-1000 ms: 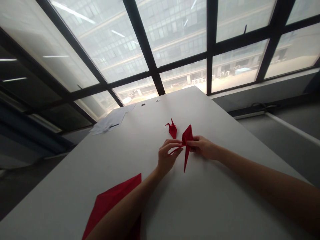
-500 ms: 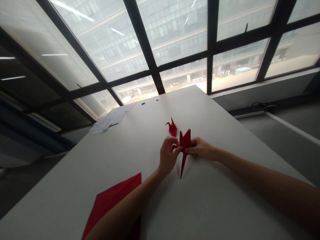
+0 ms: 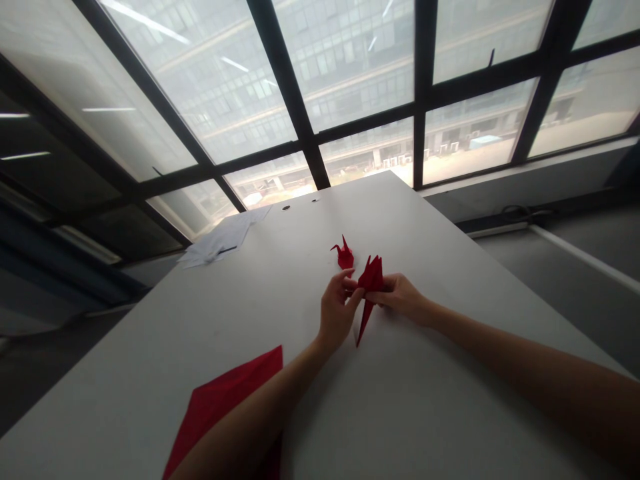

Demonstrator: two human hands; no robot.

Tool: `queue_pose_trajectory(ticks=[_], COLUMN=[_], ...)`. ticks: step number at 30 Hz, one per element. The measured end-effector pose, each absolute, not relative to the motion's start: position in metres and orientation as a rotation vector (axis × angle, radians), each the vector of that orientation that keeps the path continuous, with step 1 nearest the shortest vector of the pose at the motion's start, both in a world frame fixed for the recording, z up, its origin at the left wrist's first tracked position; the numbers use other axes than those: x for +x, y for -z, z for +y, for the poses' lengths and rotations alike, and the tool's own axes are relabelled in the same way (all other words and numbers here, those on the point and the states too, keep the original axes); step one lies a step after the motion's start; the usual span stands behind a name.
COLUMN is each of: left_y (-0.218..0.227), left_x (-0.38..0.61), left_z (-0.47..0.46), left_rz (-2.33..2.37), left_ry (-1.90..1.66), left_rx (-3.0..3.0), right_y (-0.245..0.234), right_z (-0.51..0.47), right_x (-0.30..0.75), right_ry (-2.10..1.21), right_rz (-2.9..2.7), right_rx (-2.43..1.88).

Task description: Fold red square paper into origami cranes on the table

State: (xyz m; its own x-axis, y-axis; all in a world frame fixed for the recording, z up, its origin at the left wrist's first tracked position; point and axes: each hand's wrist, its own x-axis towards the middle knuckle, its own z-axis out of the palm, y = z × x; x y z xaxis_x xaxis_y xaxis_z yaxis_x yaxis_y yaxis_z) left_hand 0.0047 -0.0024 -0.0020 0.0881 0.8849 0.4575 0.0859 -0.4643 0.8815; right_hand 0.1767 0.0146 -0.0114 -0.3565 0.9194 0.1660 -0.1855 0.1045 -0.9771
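Between my two hands is a red folded paper crane [image 3: 371, 277], its body upright and a long narrow point slanting down toward me. My left hand [image 3: 338, 303] pinches its left side with thumb and fingers. On the right side, my right hand [image 3: 400, 295] grips it, the thumb across the front and the other fingers partly hidden behind. Just beyond my left hand stands a second, smaller-looking red paper crane [image 3: 345, 255] with two thin points raised; its lower part is partly covered by my fingers.
Under my left forearm lies red paper [image 3: 225, 393] on the white table [image 3: 425, 387]. White sheets [image 3: 220, 237] with a dark pen [image 3: 227, 251] rest at the far left. Windows with dark frames rise behind the table's far edge.
The held crane has turned and its upper points now stand closer together. Its long lower point has swung slightly left and up. Both hands keep their grip.
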Motion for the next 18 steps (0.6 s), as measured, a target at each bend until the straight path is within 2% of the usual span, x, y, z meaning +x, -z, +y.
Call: queue_pose_trajectory(ticks=[8, 18], left_y=[-0.0017, -0.0039], left_x=[0.0022, 0.0011], left_z=[0.0013, -0.0014], left_rz=[1.028, 1.092], left_ry=[-1.247, -1.145], left_rx=[1.492, 1.380], right_y=[0.0029, 0.0060], right_z=[0.0092, 0.0110], right_x=[0.1735, 0.1703], right_ry=[-1.426, -1.353], right_rz=[-1.378, -1.274], right_rx=[-0.723, -0.897])
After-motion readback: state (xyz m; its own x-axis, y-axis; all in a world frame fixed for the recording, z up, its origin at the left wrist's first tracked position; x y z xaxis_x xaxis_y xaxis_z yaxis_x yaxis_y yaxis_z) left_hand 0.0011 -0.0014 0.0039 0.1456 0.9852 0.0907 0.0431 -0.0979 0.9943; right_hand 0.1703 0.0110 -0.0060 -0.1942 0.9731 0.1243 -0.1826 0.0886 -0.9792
